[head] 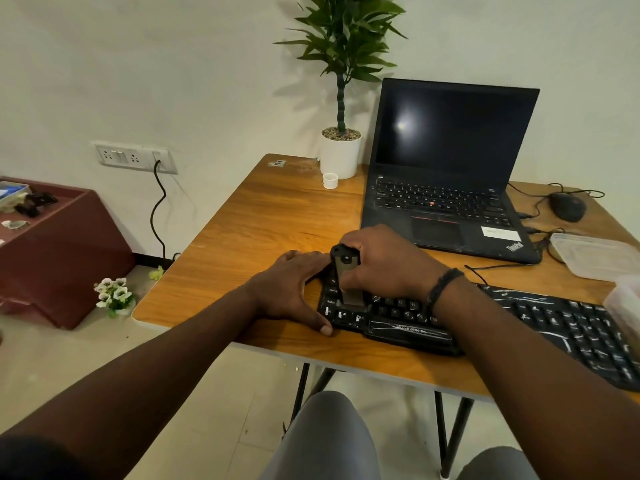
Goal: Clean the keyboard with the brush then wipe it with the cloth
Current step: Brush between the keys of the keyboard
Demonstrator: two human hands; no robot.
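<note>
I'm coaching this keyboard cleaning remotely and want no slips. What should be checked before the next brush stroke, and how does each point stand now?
1. Brush gripped by the right hand: ok.
2. Brush end down on the keyboard at its left keys: ok.
3. Left hand steadying the keyboard's left end, thumb at the front edge: ok.
4. Keyboard fully on the table: ok.
5. Cloth within reach for wiping: cannot tell, none identifiable.
6. Keys right of the wrist already brushed: cannot tell.
</note>
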